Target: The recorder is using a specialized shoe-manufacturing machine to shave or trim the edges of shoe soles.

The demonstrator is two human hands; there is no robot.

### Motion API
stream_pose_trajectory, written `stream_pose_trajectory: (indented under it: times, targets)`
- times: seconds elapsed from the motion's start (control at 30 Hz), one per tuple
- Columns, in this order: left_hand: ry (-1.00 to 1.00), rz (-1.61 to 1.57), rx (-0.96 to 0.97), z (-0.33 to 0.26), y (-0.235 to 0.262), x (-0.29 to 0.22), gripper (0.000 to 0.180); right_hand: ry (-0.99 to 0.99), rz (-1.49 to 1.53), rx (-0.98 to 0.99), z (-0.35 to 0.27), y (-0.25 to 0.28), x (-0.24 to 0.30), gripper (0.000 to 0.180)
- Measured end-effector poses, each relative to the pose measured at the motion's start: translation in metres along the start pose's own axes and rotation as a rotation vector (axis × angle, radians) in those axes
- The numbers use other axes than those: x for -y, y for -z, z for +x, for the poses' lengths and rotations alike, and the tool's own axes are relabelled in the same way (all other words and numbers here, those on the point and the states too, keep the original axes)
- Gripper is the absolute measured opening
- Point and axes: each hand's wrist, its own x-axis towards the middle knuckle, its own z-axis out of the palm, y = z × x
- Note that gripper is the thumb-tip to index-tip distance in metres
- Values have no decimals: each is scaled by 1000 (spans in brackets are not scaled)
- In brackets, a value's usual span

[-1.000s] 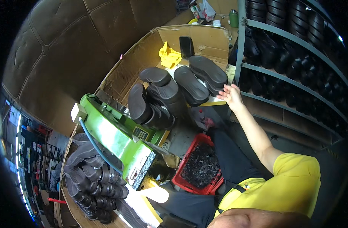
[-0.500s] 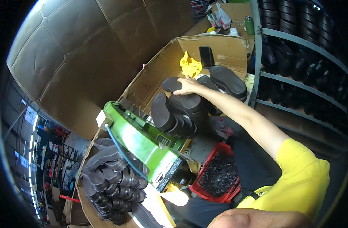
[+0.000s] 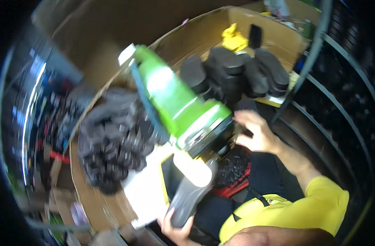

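My right hand [image 3: 255, 133] has come back from the stacked soles [image 3: 236, 74] in the cardboard box [image 3: 277, 33] and sits half-curled at the green machine's [image 3: 175, 98] round end, a dark piece blurred at its fingers; grip unclear. My left hand [image 3: 177, 229] clutches a grey shoe sole [image 3: 189, 199], low, just beside the red crate [image 3: 234, 180].
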Motion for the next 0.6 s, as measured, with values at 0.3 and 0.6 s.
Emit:
stream_pose_trajectory:
  times: [0.3,0.6]
  targets:
    - [178,-1628,177,28,-157,-59,81,-643,1042,1009,-158,-50,-1,53]
    - [351,-927,330,46,-194,-118,32,-906,1304,410,-218,-86,2,60]
